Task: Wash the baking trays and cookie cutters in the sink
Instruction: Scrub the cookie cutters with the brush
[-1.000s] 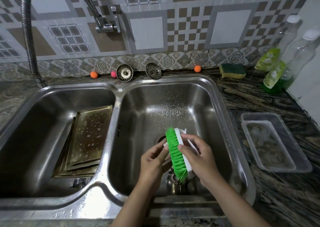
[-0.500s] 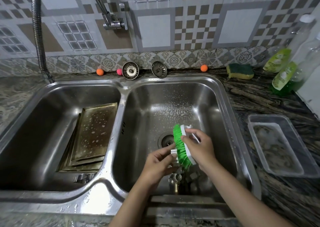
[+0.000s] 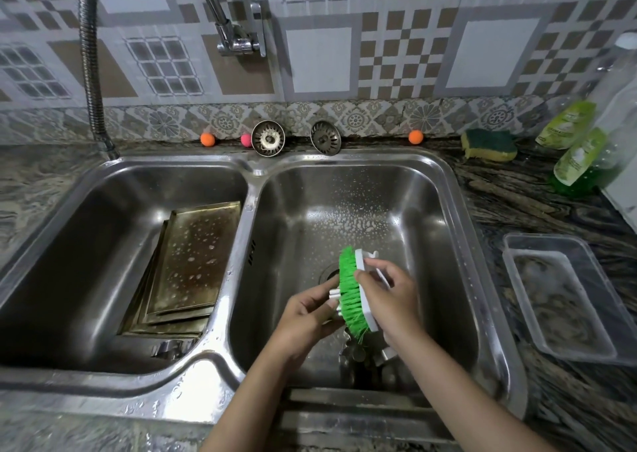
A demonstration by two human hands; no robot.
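Note:
Over the right sink basin (image 3: 437, 245) my right hand (image 3: 389, 296) grips a scrub brush (image 3: 351, 296) with green bristles and a white back. My left hand (image 3: 306, 313) holds a small metal cookie cutter (image 3: 333, 296) against the bristles; most of it is hidden by my fingers. More metal cookie cutters (image 3: 358, 351) lie on the basin floor below my hands. A stack of soapy, browned baking trays (image 3: 189, 262) leans in the left basin (image 3: 69, 245), with another cutter (image 3: 169, 348) at its near edge.
A clear plastic container (image 3: 565, 296) sits on the counter at right. A sponge (image 3: 489, 145) and two bottles of green dish soap (image 3: 582, 158) stand at the back right. Two drain strainers (image 3: 268, 138) and small balls line the back ledge. The tap (image 3: 234, 34) hangs above.
My hands with the brush and cutter have stayed over the right basin, the brush shifting slightly against the cutter. The camera view has drifted a little.

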